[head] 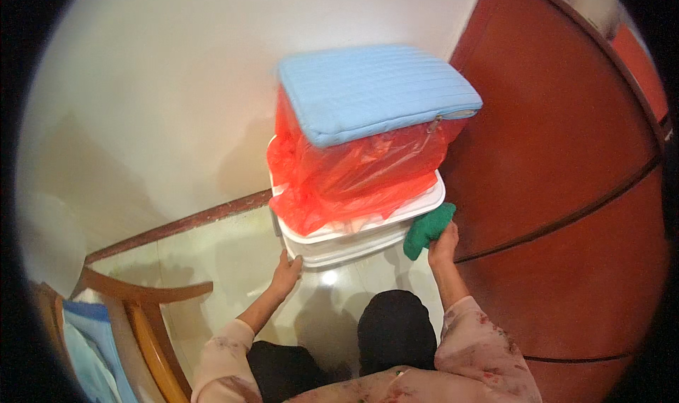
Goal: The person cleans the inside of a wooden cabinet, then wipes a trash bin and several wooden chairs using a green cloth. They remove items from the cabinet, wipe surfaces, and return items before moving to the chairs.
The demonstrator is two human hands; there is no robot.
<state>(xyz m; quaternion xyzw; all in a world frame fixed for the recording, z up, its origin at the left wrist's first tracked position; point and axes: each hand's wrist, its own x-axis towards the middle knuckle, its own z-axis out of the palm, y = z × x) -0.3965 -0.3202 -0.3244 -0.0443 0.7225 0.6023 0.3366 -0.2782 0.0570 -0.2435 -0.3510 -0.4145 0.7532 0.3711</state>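
Note:
A white plastic storage box [350, 248] with a white lid [419, 204] stands before me at the wall. On the lid lies a bulky red plastic bag [366, 169], topped by a light blue quilted cushion [376, 93] with a zip along its edge. My left hand [287, 273] grips the near left corner of the box, thumb at its rim. At the near right corner, my right hand [443, 243] has a green cloth [428, 230] in its fingers, held against the box; whether those fingers also grip the box is hidden.
A reddish-brown wooden panel [551, 138] rises close on the right. Behind the box is a white wall [175, 95] with a dark red skirting strip [180, 224]. A wooden chair [154, 291] and blue-and-white fabric [93, 344] are at the lower left, on a pale tiled floor [223, 254].

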